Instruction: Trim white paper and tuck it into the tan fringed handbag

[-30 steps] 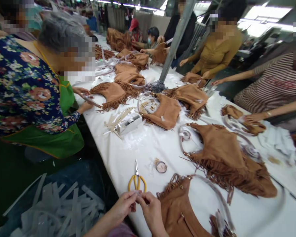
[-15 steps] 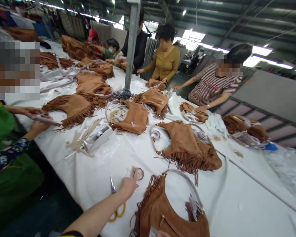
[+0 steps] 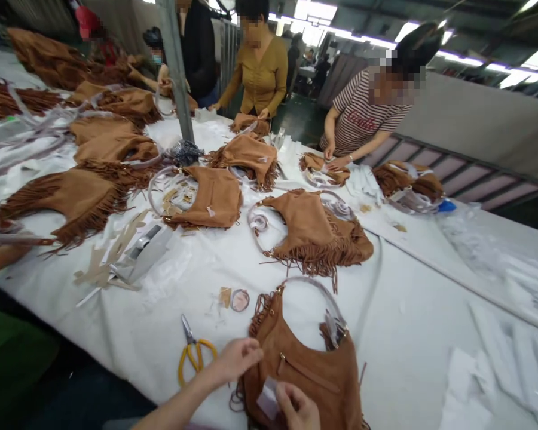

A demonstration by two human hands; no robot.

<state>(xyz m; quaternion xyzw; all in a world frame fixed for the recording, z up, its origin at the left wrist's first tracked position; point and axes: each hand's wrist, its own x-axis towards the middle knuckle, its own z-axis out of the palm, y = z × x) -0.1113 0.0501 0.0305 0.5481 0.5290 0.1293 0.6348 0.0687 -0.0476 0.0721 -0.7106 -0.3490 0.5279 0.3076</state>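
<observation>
A brown suede handbag (image 3: 305,367) with fringe, a front zip and a wrapped strap lies before me on the white-covered table. My right hand (image 3: 299,407) pinches a small whitish slip (image 3: 267,399) over the bag's lower front. Just above the bag's left edge is my left hand (image 3: 240,359), thumb and fingers drawn together; anything between them is too small to make out. Yellow-handled scissors (image 3: 192,352) lie left of that hand. Farther up, a small roll of tape (image 3: 240,300) rests beside a tan scrap (image 3: 225,297).
More fringed bags (image 3: 309,221) lie across the table (image 3: 161,325). Paper strips (image 3: 116,254) are heaped at left, and a metal post (image 3: 177,77) rises behind. Co-workers handle bags along the far side, including one in a striped shirt (image 3: 363,113). Another person's hands (image 3: 0,254) are at far left.
My left hand has left the tape roll and come back toward the bag. More of my right hand and its slip now show. The view has swung right and down.
</observation>
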